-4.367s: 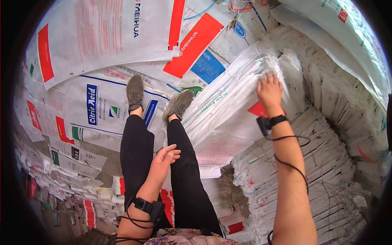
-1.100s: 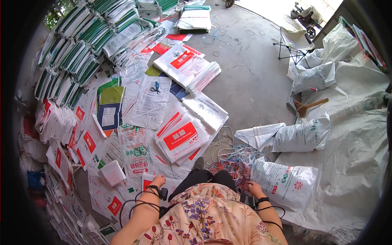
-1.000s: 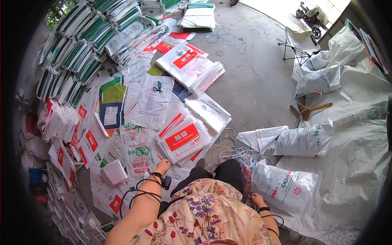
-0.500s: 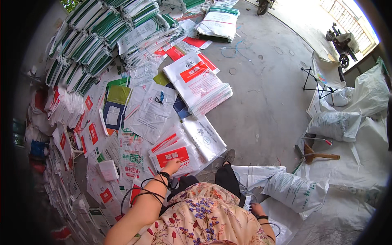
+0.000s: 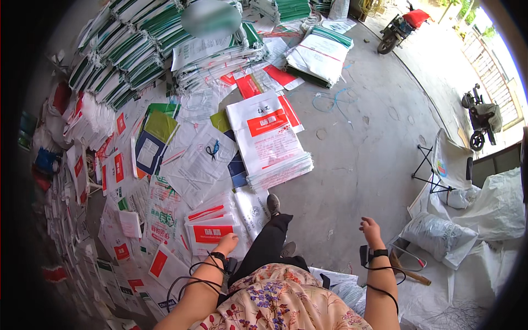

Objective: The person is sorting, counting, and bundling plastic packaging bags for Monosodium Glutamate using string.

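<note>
Lying by the left hand (image 5: pixel 227 242), a bag (image 5: pixel 204 249) shows its red panel (image 5: pixel 213 234) crosswise.

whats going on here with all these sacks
A person in a floral shirt stands, apparently holding nothing. The left hand is nearest the fanned-out red-and-white sacks; the right hand hangs over the grey floor. A stack of sacks lies ahead, and green-and-white sack bundles are piled at the far left.

- Red-and-white sack (image 5: pixel 204 234): partly hidden by left hand (image 5: pixel 228 242)
- Green-and-white sack stack (image 5: pixel 129 55): partly blurred by oval patch (image 5: pixel 212 18)
- Floral blouse (image 5: pixel 286 297): cut off by lower edge
</note>
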A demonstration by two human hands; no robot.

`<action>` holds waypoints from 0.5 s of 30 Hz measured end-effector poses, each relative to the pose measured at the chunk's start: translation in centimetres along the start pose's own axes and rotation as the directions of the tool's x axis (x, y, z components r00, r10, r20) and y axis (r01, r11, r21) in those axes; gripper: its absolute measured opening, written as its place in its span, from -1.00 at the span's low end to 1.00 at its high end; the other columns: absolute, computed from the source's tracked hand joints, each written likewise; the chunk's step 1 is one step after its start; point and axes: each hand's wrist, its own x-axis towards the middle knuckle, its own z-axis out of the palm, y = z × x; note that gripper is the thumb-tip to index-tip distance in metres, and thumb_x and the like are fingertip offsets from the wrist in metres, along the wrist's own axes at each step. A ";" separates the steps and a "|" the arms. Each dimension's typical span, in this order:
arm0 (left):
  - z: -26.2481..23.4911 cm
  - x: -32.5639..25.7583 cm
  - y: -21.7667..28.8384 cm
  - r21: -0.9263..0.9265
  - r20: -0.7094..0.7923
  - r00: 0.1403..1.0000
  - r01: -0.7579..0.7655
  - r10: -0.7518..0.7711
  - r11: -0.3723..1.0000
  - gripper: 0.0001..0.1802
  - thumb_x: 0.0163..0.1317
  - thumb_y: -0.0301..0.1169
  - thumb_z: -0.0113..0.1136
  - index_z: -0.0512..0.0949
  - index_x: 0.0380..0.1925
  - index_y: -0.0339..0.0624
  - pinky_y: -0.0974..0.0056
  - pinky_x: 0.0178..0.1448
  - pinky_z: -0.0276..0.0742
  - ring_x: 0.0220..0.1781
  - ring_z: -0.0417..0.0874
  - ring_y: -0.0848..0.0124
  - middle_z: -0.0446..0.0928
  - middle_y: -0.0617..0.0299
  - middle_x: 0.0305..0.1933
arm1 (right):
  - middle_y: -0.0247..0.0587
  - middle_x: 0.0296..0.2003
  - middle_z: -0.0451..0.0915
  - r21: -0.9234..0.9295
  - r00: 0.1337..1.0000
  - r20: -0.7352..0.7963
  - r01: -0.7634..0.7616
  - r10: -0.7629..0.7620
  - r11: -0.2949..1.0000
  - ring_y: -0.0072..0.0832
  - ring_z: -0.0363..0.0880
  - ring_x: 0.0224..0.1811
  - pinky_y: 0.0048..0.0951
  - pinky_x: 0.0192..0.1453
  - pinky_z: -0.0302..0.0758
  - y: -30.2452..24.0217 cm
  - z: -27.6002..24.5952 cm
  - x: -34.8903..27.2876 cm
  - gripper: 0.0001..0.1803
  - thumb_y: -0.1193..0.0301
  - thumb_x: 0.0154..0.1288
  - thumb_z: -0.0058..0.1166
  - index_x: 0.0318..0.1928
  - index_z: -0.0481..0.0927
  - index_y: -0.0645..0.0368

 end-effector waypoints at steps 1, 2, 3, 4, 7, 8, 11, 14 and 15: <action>0.9 1.3 -0.8 -0.099 0.038 0.997 0.078 -0.074 0.992 -0.60 0.15 -0.28 0.06 0.57 -0.05 -0.24 0.14 0.14 0.45 0.02 0.60 0.06 0.59 -0.10 -0.07 | -0.14 -0.25 0.62 -0.160 0.994 0.111 0.031 -0.013 0.987 -0.44 0.61 -0.34 -0.45 -0.22 0.51 -0.9 1.6 0.7 -0.65 0.42 0.28 -0.08 0.04 0.53 0.24; 1.4 3.6 -0.8 -0.202 0.078 0.987 0.150 -0.137 0.968 -0.59 0.15 -0.28 0.06 0.56 -0.04 -0.25 0.14 0.14 0.45 0.02 0.60 0.06 0.59 -0.09 -0.08 | -0.14 -0.26 0.63 -0.313 0.976 0.218 0.087 -0.018 0.946 -0.44 0.62 -0.34 -0.44 -0.21 0.52 -1.5 2.9 1.8 -0.66 0.41 0.28 -0.06 0.03 0.54 0.24; 1.1 4.6 0.8 -0.159 0.096 0.985 0.157 -0.143 0.975 -0.58 0.15 -0.27 0.04 0.56 -0.04 -0.25 0.14 0.14 0.46 0.02 0.59 0.05 0.59 -0.10 -0.07 | -0.13 -0.27 0.64 -0.349 0.968 0.249 0.053 0.038 0.936 -0.44 0.63 -0.34 -0.45 -0.20 0.52 -1.6 3.9 2.4 -0.67 0.41 0.28 -0.05 0.02 0.55 0.25; 0.7 5.6 2.4 -0.114 0.113 0.982 0.165 -0.152 0.980 -0.58 0.15 -0.26 0.03 0.56 -0.04 -0.26 0.14 0.13 0.46 0.02 0.59 0.04 0.58 -0.11 -0.06 | -0.12 -0.28 0.65 -0.385 0.956 0.279 0.021 0.095 0.923 -0.44 0.63 -0.33 -0.45 -0.20 0.53 -1.7 5.0 3.0 -0.67 0.41 0.28 -0.04 0.01 0.55 0.26; -0.9 8.6 5.5 -0.159 0.100 0.976 0.208 -0.194 0.965 -0.62 0.17 -0.30 0.01 0.56 -0.08 -0.29 0.13 0.13 0.46 0.04 0.58 0.05 0.58 -0.10 -0.05 | -0.12 -0.29 0.65 -0.372 0.921 0.337 -0.059 0.194 0.926 -0.43 0.65 -0.35 -0.43 -0.24 0.54 -1.8 5.7 4.5 -0.66 0.40 0.27 -0.06 0.01 0.55 0.25; -1.8 9.8 6.7 -0.164 0.096 0.972 0.227 -0.213 0.960 -0.62 0.17 -0.30 0.01 0.56 -0.08 -0.29 0.13 0.13 0.46 0.04 0.58 0.05 0.58 -0.10 -0.05 | -0.10 -0.34 0.65 -0.426 0.883 0.368 -0.118 0.291 0.897 -0.42 0.66 -0.36 -0.41 -0.23 0.54 -2.3 5.7 5.5 -0.66 0.37 0.25 -0.05 0.00 0.57 0.23; -4.6 12.5 10.3 -0.244 0.031 0.993 0.122 -0.118 0.962 -0.61 0.20 -0.31 0.01 0.53 -0.04 -0.30 0.16 0.08 0.48 -0.02 0.62 0.12 0.61 -0.07 -0.10 | -0.07 -0.36 0.66 -0.499 0.857 0.360 -0.158 0.370 0.852 -0.39 0.67 -0.38 -0.37 -0.22 0.55 -1.7 4.6 10.6 -0.65 0.36 0.24 -0.05 -0.02 0.59 0.22; -6.5 14.9 12.7 -0.394 -0.065 0.979 0.153 -0.194 0.906 -0.59 0.23 -0.32 0.04 0.48 0.04 -0.30 0.26 -0.05 0.52 -0.20 0.65 0.30 0.63 0.02 -0.20 | -0.08 -0.29 0.66 -0.492 0.879 0.347 -0.126 0.327 0.861 -0.39 0.66 -0.37 -0.39 -0.23 0.56 -4.1 5.2 15.6 -0.64 0.40 0.25 -0.10 0.01 0.57 0.24; -6.7 16.0 13.8 -0.431 -0.075 0.973 0.167 -0.219 0.887 -0.59 0.23 -0.31 0.03 0.48 0.03 -0.31 0.27 -0.06 0.52 -0.21 0.65 0.31 0.63 0.02 -0.19 | -0.09 -0.26 0.65 -0.450 0.877 0.357 -0.141 0.322 0.882 -0.41 0.66 -0.37 -0.42 -0.23 0.55 -5.3 5.4 17.5 -0.62 0.41 0.25 -0.11 0.04 0.55 0.25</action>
